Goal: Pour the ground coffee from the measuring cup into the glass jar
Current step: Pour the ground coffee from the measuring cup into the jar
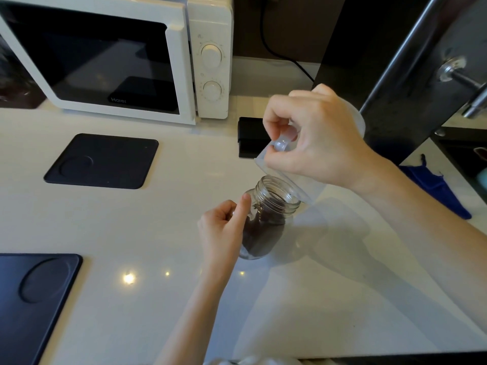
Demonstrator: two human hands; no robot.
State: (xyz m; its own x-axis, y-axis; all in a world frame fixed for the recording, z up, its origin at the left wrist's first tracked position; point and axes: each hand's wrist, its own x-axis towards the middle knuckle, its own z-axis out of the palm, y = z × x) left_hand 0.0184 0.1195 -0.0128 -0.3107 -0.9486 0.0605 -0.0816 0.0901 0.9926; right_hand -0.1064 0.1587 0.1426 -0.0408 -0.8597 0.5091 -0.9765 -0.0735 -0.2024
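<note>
A clear glass jar [274, 206] stands upright on the white counter, lid off, holding dark ground coffee [263, 233] to well over half its height. My left hand [224, 230] wraps its left side, thumb up against the shoulder. My right hand [316, 138] grips the handle of a translucent plastic measuring cup [297, 185], tipped steeply mouth-down. The cup's rim hangs just over the jar's open mouth at its right edge. No coffee shows inside the cup.
A white microwave [118, 56] stands at the back left. Two dark square mats lie on the counter [158, 233], one in the middle left [102, 162], one at the near left edge [34, 306]. A black box [250, 138] sits behind the cup, a blue cloth [434, 188] to the right.
</note>
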